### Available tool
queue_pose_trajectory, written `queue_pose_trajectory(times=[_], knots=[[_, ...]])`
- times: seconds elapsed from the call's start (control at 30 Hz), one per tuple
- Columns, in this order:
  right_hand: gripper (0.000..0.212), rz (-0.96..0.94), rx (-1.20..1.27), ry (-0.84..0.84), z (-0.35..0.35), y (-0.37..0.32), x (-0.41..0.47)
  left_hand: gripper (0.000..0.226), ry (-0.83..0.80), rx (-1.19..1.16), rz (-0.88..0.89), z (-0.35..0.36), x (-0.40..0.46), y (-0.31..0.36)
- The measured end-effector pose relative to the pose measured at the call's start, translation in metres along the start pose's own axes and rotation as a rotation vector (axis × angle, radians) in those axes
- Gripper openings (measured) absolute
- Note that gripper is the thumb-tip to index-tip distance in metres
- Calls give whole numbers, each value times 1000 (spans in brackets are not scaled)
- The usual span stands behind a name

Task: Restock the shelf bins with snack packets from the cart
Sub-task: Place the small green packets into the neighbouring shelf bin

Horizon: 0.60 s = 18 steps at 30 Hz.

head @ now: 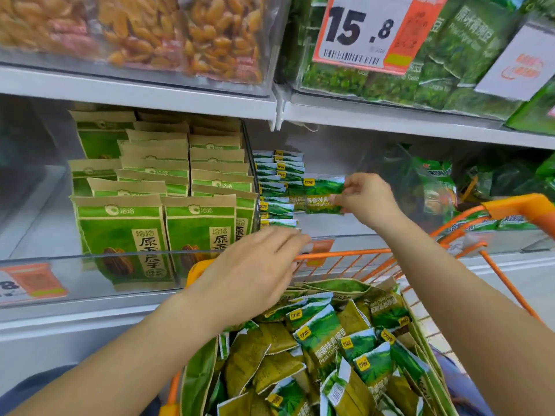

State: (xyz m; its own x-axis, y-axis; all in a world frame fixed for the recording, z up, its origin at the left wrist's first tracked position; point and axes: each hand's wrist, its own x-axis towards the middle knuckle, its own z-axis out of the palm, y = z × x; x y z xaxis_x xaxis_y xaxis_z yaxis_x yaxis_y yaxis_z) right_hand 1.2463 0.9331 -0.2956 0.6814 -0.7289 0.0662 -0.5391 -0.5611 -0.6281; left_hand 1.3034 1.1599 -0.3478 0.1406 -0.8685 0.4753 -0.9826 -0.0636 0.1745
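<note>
Two hands over an orange cart [510, 205] heaped with green snack packets [322, 334]. Right hand [368, 199] raised to the lower shelf bin [330, 235], grip pinching one green packet [322, 193] by its right edge, held upright just beside a stack of matching packets [279, 187] lined up at the bin's left side. Left hand [255, 271] lower, palm down, grip spread with fingers straight and holding nothing, fingertips near the bin's clear front lip and above the cart's heap. Left of the stack, behind a clear divider, rows of tan-and-green seed bags [156, 205]. On the upper shelf, a price tag [360, 28] reading 15.8 in front of more green bags [468, 43].
</note>
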Motion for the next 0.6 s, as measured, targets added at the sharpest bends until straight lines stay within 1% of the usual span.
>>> queue_pose_trajectory(times=[0.1,0.2,0.27,0.37,0.47,0.57,0.6], knots=[[24,62,-120,-63,24,4,30,37,-17,53,62,5,0,-2],[27,122,-90,-130,43,3,48,35,-36,49,51,5,-1,-2],[20,149,-75,-179,51,4,56,34,-46,36,48,4,-2,-2],[5,138,-105,-196,58,6,63,31,-50,39,50,4,-2,-2],[20,166,-86,-197,62,12,66,29,-49,41,49,6,-2,-3],[24,189,-83,-177,63,15,67,28,-53,39,40,5,-1,-3],[28,180,-122,-158,64,15,68,28,-53,37,37,5,-1,-3]])
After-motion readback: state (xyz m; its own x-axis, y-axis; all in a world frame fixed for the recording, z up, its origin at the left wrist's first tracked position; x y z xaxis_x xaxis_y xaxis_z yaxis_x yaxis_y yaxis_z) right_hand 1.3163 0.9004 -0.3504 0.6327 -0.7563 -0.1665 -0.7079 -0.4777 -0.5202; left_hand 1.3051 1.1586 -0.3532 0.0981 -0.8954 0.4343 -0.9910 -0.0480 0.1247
